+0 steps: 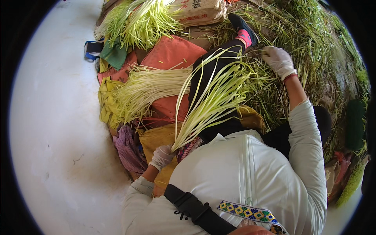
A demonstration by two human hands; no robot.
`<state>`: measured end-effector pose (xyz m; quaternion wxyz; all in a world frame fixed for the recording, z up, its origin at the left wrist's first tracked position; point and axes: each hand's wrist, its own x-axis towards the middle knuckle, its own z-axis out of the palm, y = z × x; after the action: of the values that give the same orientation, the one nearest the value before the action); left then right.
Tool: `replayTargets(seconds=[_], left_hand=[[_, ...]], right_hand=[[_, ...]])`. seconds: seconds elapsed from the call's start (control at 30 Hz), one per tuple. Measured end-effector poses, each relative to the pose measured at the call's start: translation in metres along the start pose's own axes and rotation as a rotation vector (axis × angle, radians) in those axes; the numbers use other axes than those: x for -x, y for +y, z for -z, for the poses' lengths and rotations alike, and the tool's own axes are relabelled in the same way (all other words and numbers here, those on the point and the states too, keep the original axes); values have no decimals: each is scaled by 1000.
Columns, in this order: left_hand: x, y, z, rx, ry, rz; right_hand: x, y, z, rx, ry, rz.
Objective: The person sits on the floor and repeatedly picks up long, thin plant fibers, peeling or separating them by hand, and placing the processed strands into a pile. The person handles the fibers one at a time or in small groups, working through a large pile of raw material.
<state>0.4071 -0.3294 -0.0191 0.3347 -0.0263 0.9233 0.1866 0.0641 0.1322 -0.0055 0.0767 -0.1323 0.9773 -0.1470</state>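
My left hand [162,156], in a thin white glove, grips the pale stem ends of a bunch of blanched chives [216,97]. The long yellow-green leaves fan out up and right, across my dark trouser leg. My right hand [277,60], gloved too, is held over the loose leaf litter, beyond the leaf tips. Its fingers are curled, and a thin strand runs close to them; whether they pinch it is unclear. A thick pile of similar chives [158,83] lies left of my leg on a red woven sack [173,51].
Another heap of chives [144,23] lies at the top, beside a printed sack [199,11]. Discarded green leaves [305,53] cover the floor on the right. A white wall [58,117] runs along the left. Yellow cloth [108,98] and purple checked cloth [129,148] lie against it.
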Motion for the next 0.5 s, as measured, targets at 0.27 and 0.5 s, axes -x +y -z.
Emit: replayTargets(seconds=[0.27,0.5], left_hand=[[5,5,10,-13,-9,-17],[4,13,15,2,-14,3]], right_hand=[[37,-97,-22,-145,349,488],[52,-97,-24,-79,55,349]])
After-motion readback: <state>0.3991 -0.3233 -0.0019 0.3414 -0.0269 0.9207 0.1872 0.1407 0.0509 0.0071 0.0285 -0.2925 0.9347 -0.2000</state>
